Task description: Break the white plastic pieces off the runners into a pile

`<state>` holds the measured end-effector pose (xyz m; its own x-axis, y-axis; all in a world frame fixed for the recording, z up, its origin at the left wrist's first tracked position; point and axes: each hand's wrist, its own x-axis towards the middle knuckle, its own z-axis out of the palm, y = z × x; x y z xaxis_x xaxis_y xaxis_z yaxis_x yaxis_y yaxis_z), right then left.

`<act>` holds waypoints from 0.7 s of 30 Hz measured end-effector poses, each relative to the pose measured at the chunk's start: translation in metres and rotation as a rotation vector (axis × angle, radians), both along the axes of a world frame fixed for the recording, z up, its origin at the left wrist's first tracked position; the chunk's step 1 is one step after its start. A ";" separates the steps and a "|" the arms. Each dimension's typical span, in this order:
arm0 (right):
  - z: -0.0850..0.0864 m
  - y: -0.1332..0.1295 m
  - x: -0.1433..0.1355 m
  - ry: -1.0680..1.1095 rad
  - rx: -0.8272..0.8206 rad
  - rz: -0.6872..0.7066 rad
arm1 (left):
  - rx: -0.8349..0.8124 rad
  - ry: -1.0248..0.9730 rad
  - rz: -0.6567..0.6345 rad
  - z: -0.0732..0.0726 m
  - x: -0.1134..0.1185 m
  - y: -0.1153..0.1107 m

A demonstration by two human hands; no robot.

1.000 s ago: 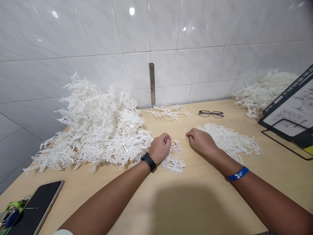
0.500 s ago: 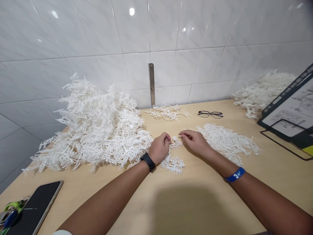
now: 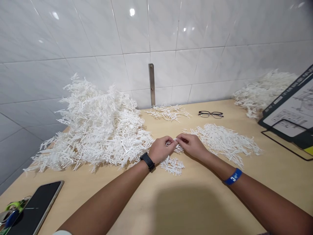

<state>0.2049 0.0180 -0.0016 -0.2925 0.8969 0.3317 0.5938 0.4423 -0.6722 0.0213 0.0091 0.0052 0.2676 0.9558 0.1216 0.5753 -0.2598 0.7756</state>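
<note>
My left hand (image 3: 161, 148), with a black watch at its wrist, pinches a small white branched plastic piece (image 3: 174, 140) between thumb and fingers. Facing it, my right hand (image 3: 193, 146) has its fingertips closed on the same piece; the fingers hide most of it. Just below my left hand lies a small cluster of white branched pieces (image 3: 172, 165). A tall tangled heap of them (image 3: 102, 130) rises to the left. Beyond my right hand spreads a flat pile of thin white pieces (image 3: 225, 140).
Behind the hands lie some thin white sticks (image 3: 168, 112) and black-framed glasses (image 3: 210, 114). Another white pile (image 3: 266, 89) stands back right beside a dark printed board (image 3: 290, 111) with a black wire stand. A phone (image 3: 36, 207) and keys (image 3: 12, 213) lie front left.
My right hand has moved left to meet my left hand, and its fingertips have closed on the white piece. My left thumb has extended toward it.
</note>
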 end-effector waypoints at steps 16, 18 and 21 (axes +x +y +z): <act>0.006 -0.006 0.000 -0.288 0.123 0.024 | 0.077 0.209 0.065 0.003 0.004 -0.005; 0.005 -0.005 0.001 -0.372 0.202 -0.041 | 0.113 0.302 0.068 0.002 0.006 -0.007; 0.003 -0.003 0.002 -0.465 0.289 -0.068 | 0.147 0.394 0.040 0.001 0.008 -0.007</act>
